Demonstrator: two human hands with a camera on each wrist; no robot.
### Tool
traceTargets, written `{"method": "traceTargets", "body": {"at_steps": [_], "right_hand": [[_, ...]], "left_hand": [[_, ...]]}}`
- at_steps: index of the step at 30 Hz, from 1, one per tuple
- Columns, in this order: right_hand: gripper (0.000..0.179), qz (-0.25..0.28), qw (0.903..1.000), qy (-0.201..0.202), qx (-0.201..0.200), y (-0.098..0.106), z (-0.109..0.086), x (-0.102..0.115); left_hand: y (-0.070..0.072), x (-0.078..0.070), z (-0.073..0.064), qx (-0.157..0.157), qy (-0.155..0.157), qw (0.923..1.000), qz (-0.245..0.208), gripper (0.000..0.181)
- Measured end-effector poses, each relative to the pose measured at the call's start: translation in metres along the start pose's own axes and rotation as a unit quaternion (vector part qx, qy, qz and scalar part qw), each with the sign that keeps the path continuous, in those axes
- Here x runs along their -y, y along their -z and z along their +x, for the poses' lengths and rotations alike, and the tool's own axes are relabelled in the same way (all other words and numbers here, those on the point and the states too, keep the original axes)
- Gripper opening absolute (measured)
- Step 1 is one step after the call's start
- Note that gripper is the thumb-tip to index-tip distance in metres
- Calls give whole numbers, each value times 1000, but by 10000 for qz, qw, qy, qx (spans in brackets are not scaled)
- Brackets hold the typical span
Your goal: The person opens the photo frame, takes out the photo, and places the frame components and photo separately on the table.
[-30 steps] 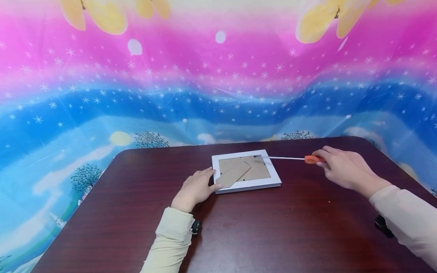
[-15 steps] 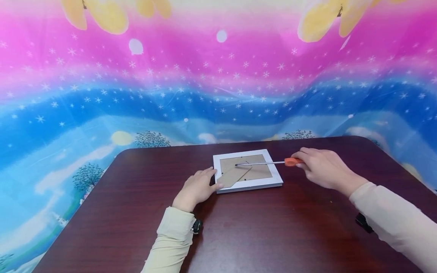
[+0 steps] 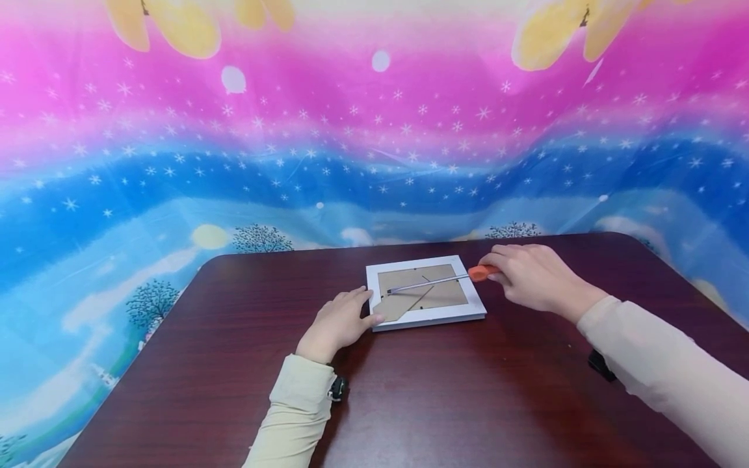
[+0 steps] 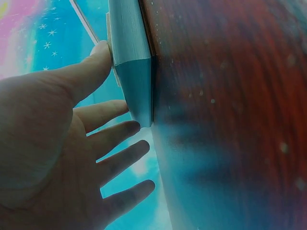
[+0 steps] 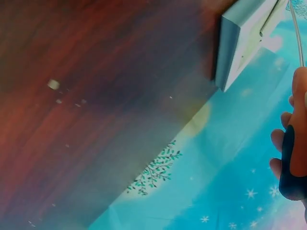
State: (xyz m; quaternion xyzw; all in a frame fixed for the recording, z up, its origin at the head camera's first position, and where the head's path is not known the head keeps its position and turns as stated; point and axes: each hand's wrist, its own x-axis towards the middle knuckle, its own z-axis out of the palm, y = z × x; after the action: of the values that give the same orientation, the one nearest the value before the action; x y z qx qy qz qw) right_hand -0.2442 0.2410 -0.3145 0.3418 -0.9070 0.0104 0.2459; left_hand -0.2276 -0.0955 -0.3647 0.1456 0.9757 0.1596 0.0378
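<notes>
A white picture frame [image 3: 445, 314] lies face down on the table, its brown backing board [image 3: 441, 296] and angled stand flap [image 3: 399, 307] showing. My left hand [image 3: 339, 325] rests at its left side, with the thumb on the near left corner. In the left wrist view, the fingers of that hand [image 4: 62, 129] spread fairly straight beside the frame [image 4: 134, 81]. My right hand [image 3: 535, 276] grips a screwdriver [image 3: 478, 273] by its orange handle. Its metal shaft crosses the backing, the tip close to a small black tab on the left side. The right wrist view shows the orange and black handle [image 5: 298, 139].
The dark red-brown table [image 3: 456, 390] extends around the frame, with small light specks [image 5: 53, 85] on it. A printed cloth [image 3: 351, 130] with snowflakes and trees hangs behind and beside the table.
My right hand has moved left with the screwdriver, taking its tip from the frame's far right part across the backing to the left side. The left hand has stayed at the frame.
</notes>
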Motion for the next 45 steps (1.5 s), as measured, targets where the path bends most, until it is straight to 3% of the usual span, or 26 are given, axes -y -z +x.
{"method": "traceTargets", "body": {"at_steps": [27, 34, 37, 45], "right_hand": [[24, 65, 9910, -149, 1330, 12, 43, -8], [25, 371, 9828, -377, 1769, 11, 50, -12], [18, 490, 9815, -379, 1811, 8, 51, -13], [28, 531, 9878, -169, 1452, 0, 50, -17]], "left_hand": [[-1, 0, 2, 23, -4, 9999, -138, 61], [-1, 1, 2, 51, -3, 9997, -220, 62], [-1, 1, 2, 60, -7, 9997, -216, 62], [-2, 3, 2, 114, -44, 9994, -334, 61]]}}
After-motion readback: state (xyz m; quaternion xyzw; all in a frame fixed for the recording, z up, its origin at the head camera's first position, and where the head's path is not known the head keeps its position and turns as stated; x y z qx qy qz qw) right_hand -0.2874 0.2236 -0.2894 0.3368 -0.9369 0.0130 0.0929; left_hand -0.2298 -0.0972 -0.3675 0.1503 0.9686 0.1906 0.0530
